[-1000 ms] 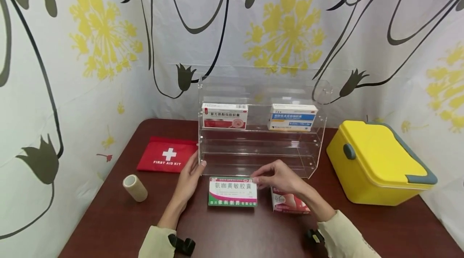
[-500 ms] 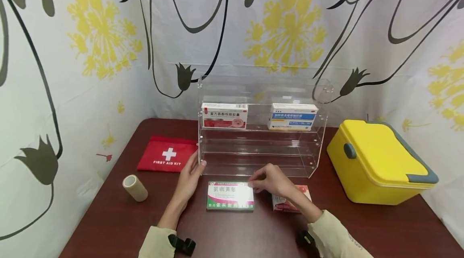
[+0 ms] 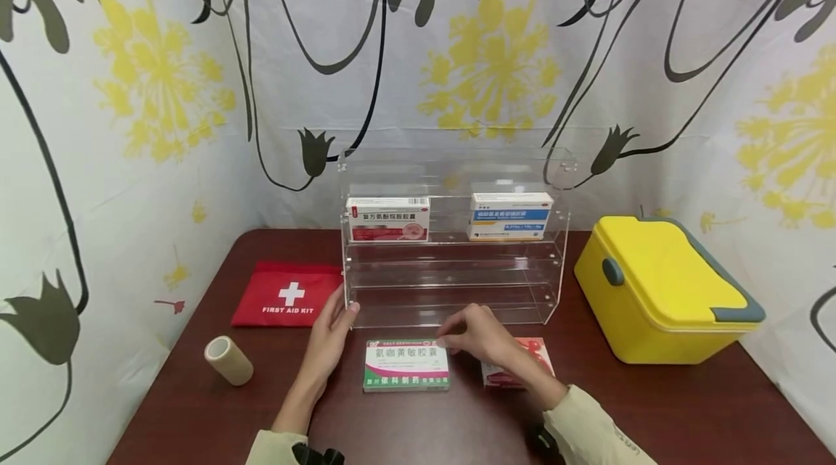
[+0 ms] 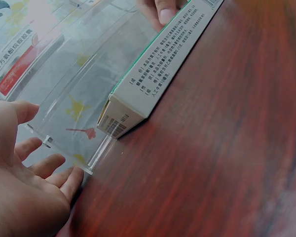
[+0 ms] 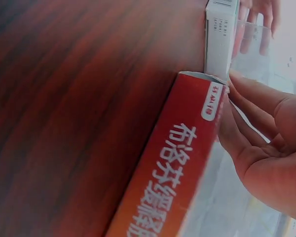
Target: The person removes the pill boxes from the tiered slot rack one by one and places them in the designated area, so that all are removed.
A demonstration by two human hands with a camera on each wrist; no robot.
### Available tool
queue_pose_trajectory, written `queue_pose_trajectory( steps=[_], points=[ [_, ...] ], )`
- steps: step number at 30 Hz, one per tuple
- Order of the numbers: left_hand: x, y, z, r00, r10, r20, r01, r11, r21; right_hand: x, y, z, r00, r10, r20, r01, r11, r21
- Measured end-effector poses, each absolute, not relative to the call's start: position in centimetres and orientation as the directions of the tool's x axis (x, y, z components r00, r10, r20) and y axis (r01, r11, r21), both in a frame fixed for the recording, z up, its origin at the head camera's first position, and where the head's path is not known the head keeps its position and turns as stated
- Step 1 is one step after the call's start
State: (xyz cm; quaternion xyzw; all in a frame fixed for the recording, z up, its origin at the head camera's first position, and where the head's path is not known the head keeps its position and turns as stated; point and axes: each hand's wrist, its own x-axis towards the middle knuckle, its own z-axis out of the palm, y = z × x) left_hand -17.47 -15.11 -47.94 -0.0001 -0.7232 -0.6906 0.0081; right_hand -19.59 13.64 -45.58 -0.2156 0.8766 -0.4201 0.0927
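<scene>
A white, green and pink medicine box (image 3: 406,365) lies flat on the table, in front of a clear acrylic display rack (image 3: 451,273). My right hand (image 3: 480,338) pinches its far right corner between thumb and fingers. My left hand (image 3: 326,342) rests at the rack's lower left side, its fingers loosely extended against the edge; in the left wrist view the left hand (image 4: 29,177) has nothing in its palm. A red medicine box (image 3: 522,360) lies under my right forearm, partly hidden. In the right wrist view this red box (image 5: 172,163) sits close beside the right hand (image 5: 266,128).
On the rack's upper shelf stand a red-and-white box (image 3: 388,220) and a blue-and-white box (image 3: 509,217). A red first aid pouch (image 3: 287,296) and a beige roll (image 3: 228,361) lie to the left. A yellow lidded container (image 3: 660,291) stands at right.
The green-and-white box has come down from a slight tilt to lie flat on the table, my right hand staying at its corner. The left hand keeps its place by the rack. The head view has shifted slightly.
</scene>
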Motion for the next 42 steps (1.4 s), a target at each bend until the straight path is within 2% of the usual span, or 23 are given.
queue_pose_trajectory(
  steps=[4,8,10,13,15,20,27,35,42],
  points=[
    [-16.6,-14.9,-46.8,-1.0,-0.013,-0.004,-0.005,0.052,0.999,-19.6,14.9,-43.0,-0.882,-0.458,0.114,-0.397,0.591,-0.702],
    [-16.3,-14.9,-46.6,-1.0,-0.012,-0.017,-0.018,0.057,0.998,-20.6,17.7,-38.0,-0.855,-0.399,0.331,-0.517,0.625,-0.585],
    [-16.3,-14.9,-46.6,-1.0,-0.013,-0.022,-0.023,0.058,0.998,-21.4,19.4,-35.3,-0.818,-0.348,0.459,-0.563,0.649,-0.511],
    [-16.3,-15.0,-46.6,-0.999,-0.021,-0.028,-0.029,0.054,0.998,-22.8,21.7,-32.1,-0.768,-0.261,0.586,-0.56,0.717,-0.415],
    [-16.4,-15.0,-46.6,-0.999,-0.024,-0.031,-0.032,0.055,0.998,-23.7,22.9,-30.7,-0.752,-0.225,0.619,-0.531,0.763,-0.368],
    [-16.7,-15.0,-46.6,-0.999,-0.019,-0.027,-0.028,0.061,0.998,-25.1,24.8,-29.5,-0.783,-0.219,0.583,-0.461,0.833,-0.306],
    [-16.9,-14.8,-46.4,-1.0,-0.017,-0.017,-0.018,0.058,0.998,-26.0,25.3,-28.8,-0.785,-0.345,0.514,-0.511,0.83,-0.224],
    [-16.9,-14.8,-46.4,-1.0,-0.017,-0.02,-0.021,0.063,0.998,-26.2,25.5,-28.0,-0.846,-0.366,0.388,-0.477,0.844,-0.246],
    [-17.1,-14.7,-46.3,-0.999,-0.016,-0.029,-0.03,0.066,0.997,-26.6,26.3,-27.7,-0.85,-0.394,0.35,-0.493,0.829,-0.264]
  ],
)
